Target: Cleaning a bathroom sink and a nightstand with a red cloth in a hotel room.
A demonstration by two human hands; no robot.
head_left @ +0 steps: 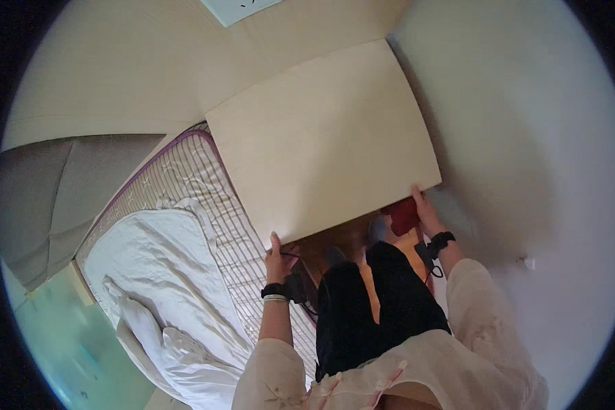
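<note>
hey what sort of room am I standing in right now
Most likely a bedroom, seemingly a corner of it: there's a bed with a striped mat under white bedding, a grey padded panel like a headboard, and a pale wooden top beside the bed.

Checked bed mat [223,217] w/ wht blanket [171,249] atop, nr wood tabletop [321,140].

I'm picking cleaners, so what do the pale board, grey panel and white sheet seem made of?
Pale board: wood or laminate, perhaps; smooth, low-sheen, evenly beige.
Grey panel: matt, seamed, apparently padded; fabric or leather, I can't tell.
White sheet: probably cloth, soft and matt, given its loose creases.
</note>
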